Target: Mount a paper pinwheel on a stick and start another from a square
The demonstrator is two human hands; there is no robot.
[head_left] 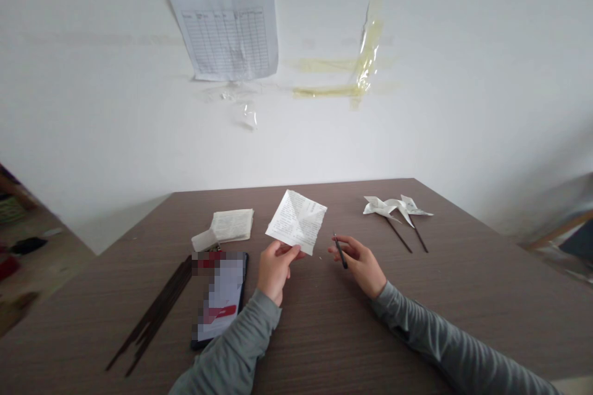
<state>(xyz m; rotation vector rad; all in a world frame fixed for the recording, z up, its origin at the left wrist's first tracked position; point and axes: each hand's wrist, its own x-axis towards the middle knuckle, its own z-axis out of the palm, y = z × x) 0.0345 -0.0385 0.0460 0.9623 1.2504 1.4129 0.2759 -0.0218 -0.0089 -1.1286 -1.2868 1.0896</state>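
My left hand [277,265] pinches the lower edge of a square sheet of printed paper [299,219] between thumb and fingers. The sheet is held up above the table, and fold creases cross at its middle. To its right, my right hand [359,262] is closed around a slim black tool [341,253] with a narrow tip pointing up toward the paper. Its exact kind is too small to make out. The tool and the paper are apart.
Two paper pinwheels [393,207] on dark sticks lie at the right. At the left are a stack of paper squares [233,224], a small whitish box [204,241], a bundle of dark sticks [155,308] and a phone [222,302]. A printed sheet [229,37] hangs on the wall.
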